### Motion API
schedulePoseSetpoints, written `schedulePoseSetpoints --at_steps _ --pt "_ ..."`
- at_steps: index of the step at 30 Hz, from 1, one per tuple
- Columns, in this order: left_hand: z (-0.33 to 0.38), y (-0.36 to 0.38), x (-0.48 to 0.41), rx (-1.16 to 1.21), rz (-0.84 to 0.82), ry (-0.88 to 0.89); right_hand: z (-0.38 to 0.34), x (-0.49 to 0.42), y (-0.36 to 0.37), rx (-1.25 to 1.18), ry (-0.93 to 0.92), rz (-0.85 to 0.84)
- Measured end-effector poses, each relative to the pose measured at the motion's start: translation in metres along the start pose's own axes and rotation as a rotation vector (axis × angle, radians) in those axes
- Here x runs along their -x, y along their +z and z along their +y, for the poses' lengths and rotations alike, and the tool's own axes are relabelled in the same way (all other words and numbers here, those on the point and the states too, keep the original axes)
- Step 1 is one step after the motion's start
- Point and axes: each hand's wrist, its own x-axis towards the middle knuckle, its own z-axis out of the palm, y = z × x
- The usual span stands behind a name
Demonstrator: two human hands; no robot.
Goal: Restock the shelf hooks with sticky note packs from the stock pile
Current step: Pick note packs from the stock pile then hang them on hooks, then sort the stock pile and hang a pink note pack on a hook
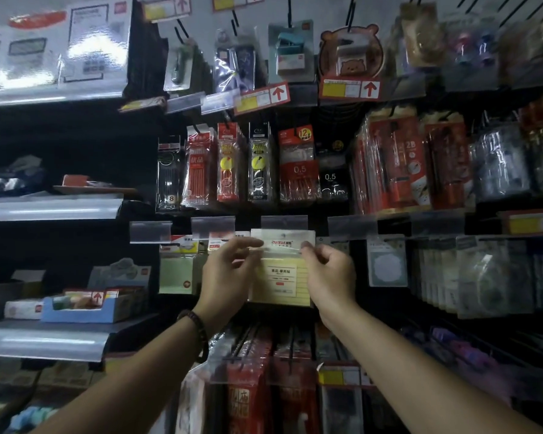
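A yellow sticky note pack in a clear sleeve with a white header card hangs upright in front of the pegboard, just under an empty clear price holder. My left hand pinches the pack's upper left edge. My right hand pinches its upper right corner. The header's hole sits near the hook, though the hook itself is hidden. A green sticky note pack hangs on the hook to the left, and a white round-pattern pack hangs to the right.
Pen refill packs hang in the row above, red packs in the row below. Grey shelves with a blue display box jut out at the left. Clear-wrapped packs crowd the right side.
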Motion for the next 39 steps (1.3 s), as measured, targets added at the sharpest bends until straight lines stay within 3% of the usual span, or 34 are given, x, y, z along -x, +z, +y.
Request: schedulePoseSetpoints --at_steps 9,13,17,23,31,36,39 --pt "-0.005 0.017 0.000 -0.073 -0.111 0.000 0.002 -0.024 -0.001 0.073 0.066 0.029" --pt "-0.006 0.018 -0.006 -0.308 -0.201 0.014 0.004 -0.031 -0.002 0.173 0.067 0.024" --pt "-0.006 0.024 -0.023 -0.622 -0.186 0.076 0.006 -0.040 -0.001 0.359 0.074 0.051" --pt "-0.008 0.026 -0.013 -0.687 -0.260 0.052 0.007 -0.026 -0.006 0.377 0.044 0.067" --pt "0.016 0.007 0.100 -0.686 -0.287 0.209 0.011 0.068 -0.057 0.313 -0.227 -0.128" --pt "0.009 0.000 0.216 -0.626 -0.541 0.179 0.042 0.159 -0.110 0.243 -0.267 -0.267" --pt "-0.026 0.004 0.289 -0.608 -0.700 0.122 0.091 0.213 -0.139 0.285 -0.199 -0.375"
